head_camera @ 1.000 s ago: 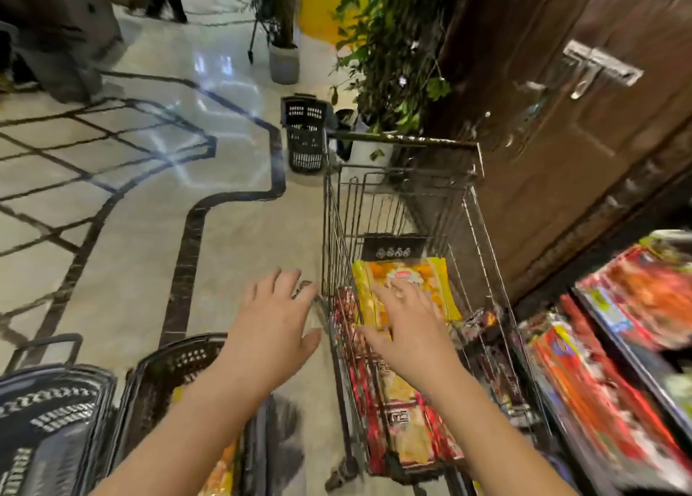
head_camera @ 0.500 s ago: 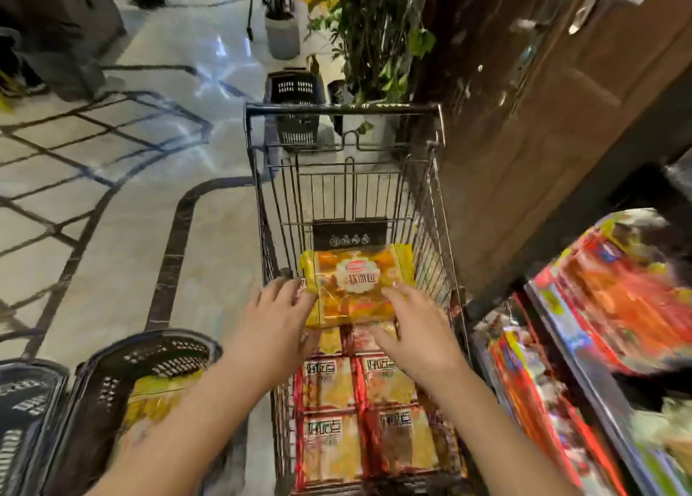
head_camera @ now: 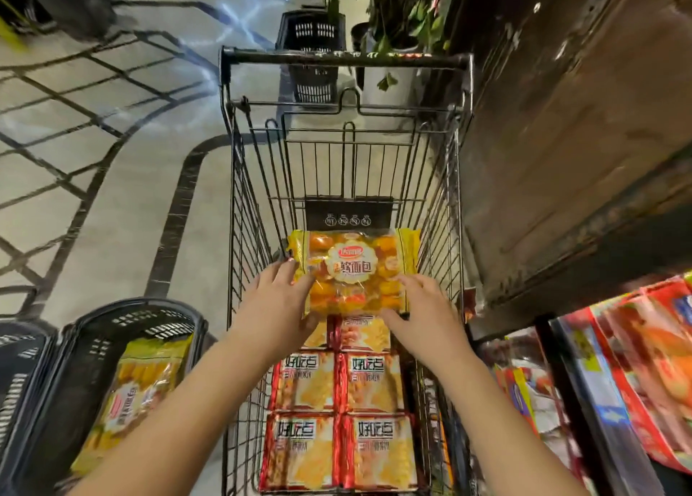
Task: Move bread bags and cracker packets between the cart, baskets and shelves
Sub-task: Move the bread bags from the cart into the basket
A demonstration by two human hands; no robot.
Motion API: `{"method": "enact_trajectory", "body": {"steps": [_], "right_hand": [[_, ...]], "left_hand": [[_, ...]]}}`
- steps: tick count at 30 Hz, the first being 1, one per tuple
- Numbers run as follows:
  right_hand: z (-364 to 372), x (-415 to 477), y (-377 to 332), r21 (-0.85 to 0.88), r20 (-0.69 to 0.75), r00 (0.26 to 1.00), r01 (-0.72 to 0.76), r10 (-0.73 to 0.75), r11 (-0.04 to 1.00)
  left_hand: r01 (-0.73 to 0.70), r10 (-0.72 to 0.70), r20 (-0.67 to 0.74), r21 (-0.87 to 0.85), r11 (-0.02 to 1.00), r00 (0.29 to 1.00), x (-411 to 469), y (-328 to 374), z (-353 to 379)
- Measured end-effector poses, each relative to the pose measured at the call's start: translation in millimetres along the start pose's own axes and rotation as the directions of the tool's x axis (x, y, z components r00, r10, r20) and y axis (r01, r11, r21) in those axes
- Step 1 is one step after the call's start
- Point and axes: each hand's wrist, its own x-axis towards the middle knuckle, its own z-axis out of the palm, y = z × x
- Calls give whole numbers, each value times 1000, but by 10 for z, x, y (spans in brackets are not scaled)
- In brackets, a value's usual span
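Left hand (head_camera: 279,301) and right hand (head_camera: 427,308) grip one bread bag (head_camera: 354,271) over six cracker packets (head_camera: 340,417) in the cart (head_camera: 344,55).

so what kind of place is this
Most likely a supermarket aisle: a wire shopping cart stacked with cracker packets, black shopping baskets on the floor, and a shelf of packaged snacks on the right. The left hand and right hand hold a bread bag inside the cart.
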Motion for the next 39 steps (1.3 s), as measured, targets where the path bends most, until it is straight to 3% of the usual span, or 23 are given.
{"method": "enact_trajectory", "body": {"steps": [5,11,15,20,23,33,39], "right_hand": [[259,558,106,69,20,998,-65,64,995],[721,1264,449,147,-6,982,-188,191,971],[1019,1589,718,173,-16,961,-271,277,947],[1267,1830,861,277,-41,931,-339,363,899],[1354,1913,855,351,-27,911,-376,411,858],[1461,2151,1014,472,106,869,-471,482,745],[1347,2068,992,584,91,878,-430,470,689]], "left_hand": [[89,-76,83,-158,983,994,500,-121,371],[273,-213,189,-396,877,959,1151,-298,1022],[372,-271,259,-552,747,927,1593,-406,1452],[362,-295,234,-770,525,926,2017,-586,1985],[355,-311,231,-826,438,922,2080,-534,1999],[449,-309,359,-841,302,881,2146,-560,2071],[372,-385,254,-888,271,887,2014,-510,1916]]}}
